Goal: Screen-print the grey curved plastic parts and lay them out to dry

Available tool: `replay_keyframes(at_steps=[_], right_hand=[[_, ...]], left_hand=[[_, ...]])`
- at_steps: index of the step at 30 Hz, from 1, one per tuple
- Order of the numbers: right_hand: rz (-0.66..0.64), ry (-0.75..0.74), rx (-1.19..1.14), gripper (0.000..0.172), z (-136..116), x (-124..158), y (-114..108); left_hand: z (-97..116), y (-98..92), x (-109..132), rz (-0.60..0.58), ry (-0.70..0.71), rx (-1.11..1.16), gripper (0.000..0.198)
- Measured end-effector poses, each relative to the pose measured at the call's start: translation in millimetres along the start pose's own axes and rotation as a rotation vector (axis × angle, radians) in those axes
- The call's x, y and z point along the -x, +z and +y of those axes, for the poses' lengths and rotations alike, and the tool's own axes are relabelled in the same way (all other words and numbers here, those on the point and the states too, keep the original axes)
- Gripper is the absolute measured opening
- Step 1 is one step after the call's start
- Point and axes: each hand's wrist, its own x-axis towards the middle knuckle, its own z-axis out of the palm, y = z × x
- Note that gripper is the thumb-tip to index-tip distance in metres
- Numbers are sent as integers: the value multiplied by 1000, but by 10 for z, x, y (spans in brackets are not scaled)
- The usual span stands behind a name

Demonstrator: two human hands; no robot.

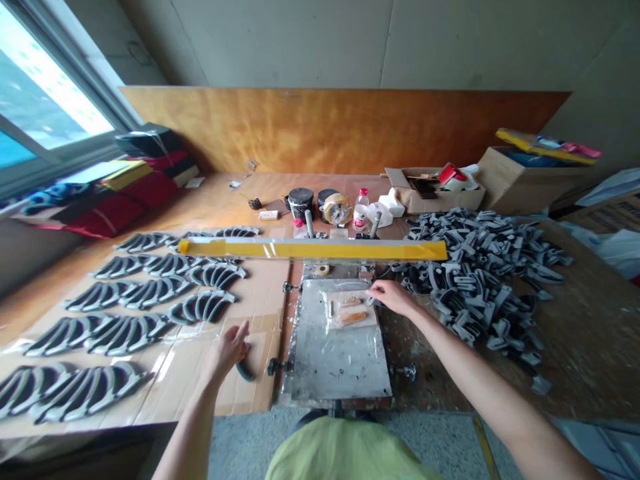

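Holding our hands well apart, we have the left hand point(229, 353) beside a curved part point(245, 371) on the cardboard point(263, 293) and the right hand point(390, 295) over the metal plate point(340, 363), grips we cannot tell, fanned parts point(143, 293) lying in rows perhaps to avoid tangling

Metal plate point(317, 353): a small dark mark near its front edge resembles a letter "e", though too blurred to be sure.
Bottle point(361, 212) beyond the metal plate: reddish label, wording too small to read.
Carton point(613, 215) far right of the metal plate: dark lettering, cut off, illegible.
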Motion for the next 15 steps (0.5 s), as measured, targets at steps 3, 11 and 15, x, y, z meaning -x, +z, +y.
replay_keyframes(at_steps=[3,11,15], right_hand=[[-164,-70,65,33,-540,-219,272],[-141,-113,172,18,-753,-321,782],[-4,-232,206,23,-603,-125,789]], left_hand=[[648,29,-23,75,192,227,51],[1663,74,137,111,539,760,39],[1565,78,200,89,514,763,37]])
